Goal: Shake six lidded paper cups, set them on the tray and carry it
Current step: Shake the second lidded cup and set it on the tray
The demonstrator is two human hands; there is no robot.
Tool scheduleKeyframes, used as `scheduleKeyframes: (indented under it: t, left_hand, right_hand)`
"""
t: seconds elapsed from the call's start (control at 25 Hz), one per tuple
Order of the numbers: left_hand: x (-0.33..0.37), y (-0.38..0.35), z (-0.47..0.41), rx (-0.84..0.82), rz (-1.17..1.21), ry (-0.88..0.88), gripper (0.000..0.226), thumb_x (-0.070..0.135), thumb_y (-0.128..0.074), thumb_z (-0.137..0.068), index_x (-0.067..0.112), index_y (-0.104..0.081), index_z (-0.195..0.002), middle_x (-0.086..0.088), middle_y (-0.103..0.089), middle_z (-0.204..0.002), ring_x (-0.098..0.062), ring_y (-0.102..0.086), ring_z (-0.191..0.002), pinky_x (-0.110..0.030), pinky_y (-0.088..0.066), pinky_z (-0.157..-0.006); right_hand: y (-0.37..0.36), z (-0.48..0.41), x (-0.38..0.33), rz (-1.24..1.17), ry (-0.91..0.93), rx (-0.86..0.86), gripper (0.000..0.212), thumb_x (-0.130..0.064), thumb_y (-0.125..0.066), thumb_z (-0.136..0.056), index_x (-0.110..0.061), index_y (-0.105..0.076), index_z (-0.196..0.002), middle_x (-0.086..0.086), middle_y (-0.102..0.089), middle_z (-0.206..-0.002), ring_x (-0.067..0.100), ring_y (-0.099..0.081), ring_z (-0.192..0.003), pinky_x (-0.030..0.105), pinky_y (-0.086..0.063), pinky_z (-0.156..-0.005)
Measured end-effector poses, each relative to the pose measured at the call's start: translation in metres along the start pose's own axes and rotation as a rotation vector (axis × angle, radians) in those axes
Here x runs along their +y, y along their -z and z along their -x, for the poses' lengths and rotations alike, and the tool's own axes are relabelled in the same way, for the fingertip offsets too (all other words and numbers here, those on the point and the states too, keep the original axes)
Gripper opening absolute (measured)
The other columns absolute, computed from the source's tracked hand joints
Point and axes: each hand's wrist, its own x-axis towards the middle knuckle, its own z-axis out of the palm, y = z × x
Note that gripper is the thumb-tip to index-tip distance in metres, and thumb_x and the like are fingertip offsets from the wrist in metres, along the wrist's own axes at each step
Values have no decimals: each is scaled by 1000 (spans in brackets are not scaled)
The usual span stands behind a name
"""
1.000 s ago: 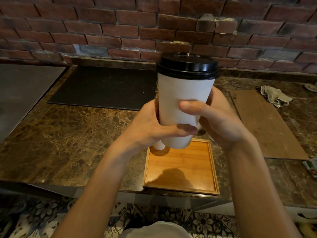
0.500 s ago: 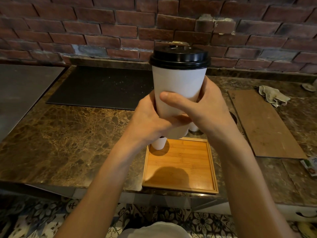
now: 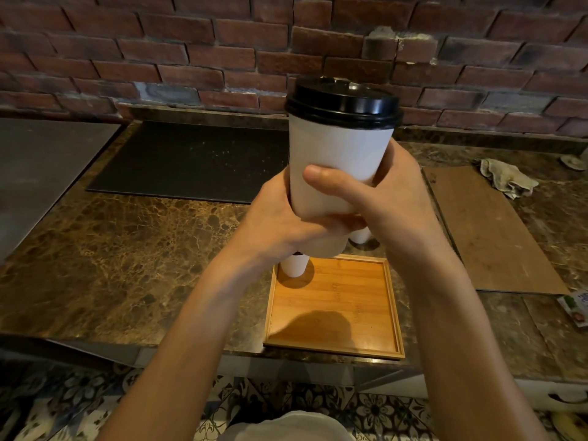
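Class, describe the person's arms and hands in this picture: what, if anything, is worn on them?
The left arm and right arm are bare, with no sleeves in view. The left hand and right hand wear no gloves, and no watch, band or ring shows. A white garment peeks in at the bottom.

No text is legible; print on the small packet [image 3: 574, 308] is blurred.

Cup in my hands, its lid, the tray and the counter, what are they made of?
The cup looks like matte white paper: plain, unglossy wall. Its lid seems black plastic, smooth with a faint sheen and moulded rim. The tray looks like bamboo or light wood, fine straight grain, satin finish. The counter appears polished brown marble or similar stone, veined and reflective.
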Motion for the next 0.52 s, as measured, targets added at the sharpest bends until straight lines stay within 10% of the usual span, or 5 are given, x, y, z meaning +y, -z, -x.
scheduleKeyframes:
  t: [0.52]
  left_hand:
    - [1,1,5,-139,120,22,60,25,-78,-66,24,-55,-121,4,-67,-111,-18,-64,-106,-32,-55,-82]
  right_hand:
    - [11,-3,1,-102,-37,-245,64,-43,-73,-63,-22,-56,-121,-3,-66,-109,14,-66,-104,26,-55,-77]
